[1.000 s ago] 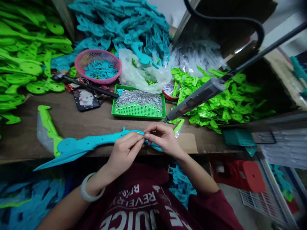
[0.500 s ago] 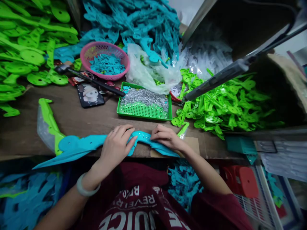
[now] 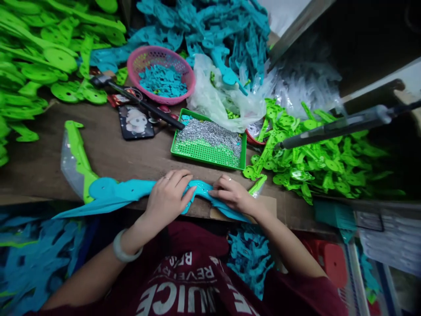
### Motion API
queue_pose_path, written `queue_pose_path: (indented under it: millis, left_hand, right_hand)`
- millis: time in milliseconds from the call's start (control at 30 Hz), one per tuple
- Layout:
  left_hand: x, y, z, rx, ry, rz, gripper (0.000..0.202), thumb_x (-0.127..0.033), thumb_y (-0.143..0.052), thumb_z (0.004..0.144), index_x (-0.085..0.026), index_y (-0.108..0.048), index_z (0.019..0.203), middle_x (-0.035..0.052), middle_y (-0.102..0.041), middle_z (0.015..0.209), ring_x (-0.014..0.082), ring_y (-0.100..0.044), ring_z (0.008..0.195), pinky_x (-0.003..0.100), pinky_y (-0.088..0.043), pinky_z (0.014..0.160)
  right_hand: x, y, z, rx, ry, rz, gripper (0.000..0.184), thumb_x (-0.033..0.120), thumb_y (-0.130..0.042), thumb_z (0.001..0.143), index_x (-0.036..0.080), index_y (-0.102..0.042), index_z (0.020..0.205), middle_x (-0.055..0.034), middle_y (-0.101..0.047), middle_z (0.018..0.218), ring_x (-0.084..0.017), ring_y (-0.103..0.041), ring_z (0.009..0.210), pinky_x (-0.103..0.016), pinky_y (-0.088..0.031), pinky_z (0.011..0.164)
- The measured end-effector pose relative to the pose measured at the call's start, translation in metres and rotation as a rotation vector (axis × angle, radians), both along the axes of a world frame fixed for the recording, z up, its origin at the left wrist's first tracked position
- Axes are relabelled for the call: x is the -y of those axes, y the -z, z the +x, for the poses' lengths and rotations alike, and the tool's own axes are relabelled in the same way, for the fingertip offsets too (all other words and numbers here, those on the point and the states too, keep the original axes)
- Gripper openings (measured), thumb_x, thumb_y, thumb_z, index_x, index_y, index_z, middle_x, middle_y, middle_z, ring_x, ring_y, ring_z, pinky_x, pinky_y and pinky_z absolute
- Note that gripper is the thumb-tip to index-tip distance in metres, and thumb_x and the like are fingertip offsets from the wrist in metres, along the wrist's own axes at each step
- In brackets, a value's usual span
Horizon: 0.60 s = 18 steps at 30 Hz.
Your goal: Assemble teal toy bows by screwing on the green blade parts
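A long curved toy bow (image 3: 122,193) of blue plastic lies along the table's front edge. Green arms (image 3: 76,153) with clear plastic pieces stick up from both of its ends. My left hand (image 3: 169,193) lies over the blue body near the middle, fingers wrapped on its top and thumb against the grip part. On the other side of the grip, my right hand (image 3: 232,193) has its fingers curled together against the blue body. Whether a small piece is between those fingertips is hidden. Ahead of my hands sits a green mesh tray (image 3: 205,153) of small silvery screws.
A hanging electric screwdriver (image 3: 332,127) slants in over a heap of green parts (image 3: 315,158) at right. A pink basket (image 3: 161,94) of small blue pieces, a hammer (image 3: 141,103) and a dark phone-like item (image 3: 136,123) lie behind. Blue parts (image 3: 204,26) pile up at the back.
The whole view has shifted, so the table things sit further right. The screwdriver lies at a flatter slant. My right hand has turned a little on the bow; my left stays in place on it.
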State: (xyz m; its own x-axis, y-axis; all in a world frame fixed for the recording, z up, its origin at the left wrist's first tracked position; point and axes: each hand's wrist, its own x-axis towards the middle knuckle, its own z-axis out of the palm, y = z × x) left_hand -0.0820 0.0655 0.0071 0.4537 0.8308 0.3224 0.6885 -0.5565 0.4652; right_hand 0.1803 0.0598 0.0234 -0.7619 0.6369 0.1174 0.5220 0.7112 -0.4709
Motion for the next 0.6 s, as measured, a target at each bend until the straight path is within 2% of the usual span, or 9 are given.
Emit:
queue_pose_path:
  millis: [133,200,233,367,400,467,533,567,600]
  left_hand:
    - [0.006,0.002,0.005,-0.014,-0.003,-0.006,0.025,-0.031,-0.056,0.098,-0.012,-0.066,0.112,0.0134,-0.070,0.115,0.0288,-0.064,0.100,0.041,-0.054,0.078]
    - [0.013,0.003,0.010,-0.010,-0.004,-0.003,0.025,-0.030,-0.057,0.097,-0.012,-0.065,0.111,0.0142,-0.070,0.113,0.0293,-0.065,0.099,0.042,-0.055,0.076]
    - [0.019,0.002,0.013,0.012,-0.016,0.014,0.026,-0.029,-0.058,0.096,-0.011,-0.065,0.112,0.0156,-0.070,0.114,0.0302,-0.065,0.102,0.043,-0.055,0.079]
    - [0.065,-0.004,0.014,0.331,-0.019,0.084,0.022,-0.023,-0.058,0.095,-0.014,-0.063,0.115,0.0164,-0.068,0.122,0.0311,-0.062,0.119,0.048,-0.051,0.099]
    - [0.082,-0.006,0.009,0.467,0.002,0.010,0.018,-0.023,-0.060,0.094,-0.016,-0.064,0.110,0.0143,-0.070,0.117,0.0287,-0.064,0.114,0.046,-0.053,0.096]
    - [0.114,-0.006,-0.008,0.769,-0.024,-0.319,0.012,-0.031,-0.062,0.093,-0.019,-0.062,0.097,0.0088,-0.071,0.100,0.0211,-0.070,0.090,0.034,-0.058,0.077]
    - [0.136,0.000,-0.035,1.049,-0.285,-0.705,0.023,-0.043,-0.057,0.095,-0.020,-0.057,0.093,0.0044,-0.069,0.089,0.0149,-0.068,0.067,0.025,-0.053,0.054]
    - [0.141,0.005,-0.051,1.176,-0.475,-0.787,0.030,-0.050,-0.054,0.095,-0.021,-0.054,0.094,0.0025,-0.067,0.086,0.0133,-0.066,0.061,0.022,-0.049,0.047]
    - [0.141,0.011,-0.067,1.277,-0.669,-0.770,0.035,-0.056,-0.053,0.094,-0.021,-0.052,0.097,0.0007,-0.065,0.084,0.0119,-0.064,0.057,0.020,-0.045,0.043]
  right_hand:
    - [-0.002,-0.021,0.005,-0.082,0.032,-0.207,0.019,0.024,-0.056,0.099,0.021,-0.070,0.111,-0.0083,-0.061,0.102,-0.018,-0.057,0.093,-0.033,-0.051,0.080]
    - [-0.018,-0.039,-0.004,-0.093,0.056,-0.295,0.019,0.028,-0.060,0.097,0.021,-0.068,0.113,-0.0085,-0.063,0.109,-0.018,-0.062,0.100,-0.034,-0.053,0.086]
    - [-0.032,-0.048,-0.015,-0.090,0.081,-0.262,0.020,0.030,-0.062,0.096,0.021,-0.067,0.113,-0.0084,-0.064,0.109,-0.019,-0.063,0.100,-0.034,-0.053,0.087]
    - [-0.110,-0.063,-0.110,0.046,0.224,0.183,0.022,0.029,-0.053,0.099,0.013,-0.065,0.109,-0.0147,-0.065,0.105,-0.026,-0.060,0.102,-0.040,-0.049,0.088]
    - [-0.129,-0.060,-0.139,0.142,0.235,0.252,0.024,0.024,-0.048,0.099,0.010,-0.065,0.111,-0.0188,-0.064,0.110,-0.029,-0.057,0.108,-0.042,-0.047,0.091]
    - [-0.161,-0.051,-0.192,0.319,0.261,0.277,0.035,0.011,-0.035,0.097,0.005,-0.062,0.118,-0.0247,-0.063,0.115,-0.033,-0.055,0.111,-0.045,-0.045,0.091]
    - [-0.181,-0.039,-0.227,0.385,0.281,0.259,0.045,0.006,-0.029,0.095,0.002,-0.055,0.131,-0.0287,-0.061,0.118,-0.034,-0.055,0.110,-0.046,-0.045,0.088]
    - [-0.186,-0.035,-0.237,0.391,0.289,0.256,0.048,0.005,-0.027,0.095,0.001,-0.052,0.135,-0.0305,-0.060,0.120,-0.035,-0.055,0.111,-0.046,-0.046,0.087]
    - [-0.189,-0.031,-0.243,0.385,0.294,0.259,0.050,0.005,-0.027,0.094,0.000,-0.049,0.139,-0.0322,-0.059,0.122,-0.036,-0.055,0.111,-0.047,-0.047,0.086]
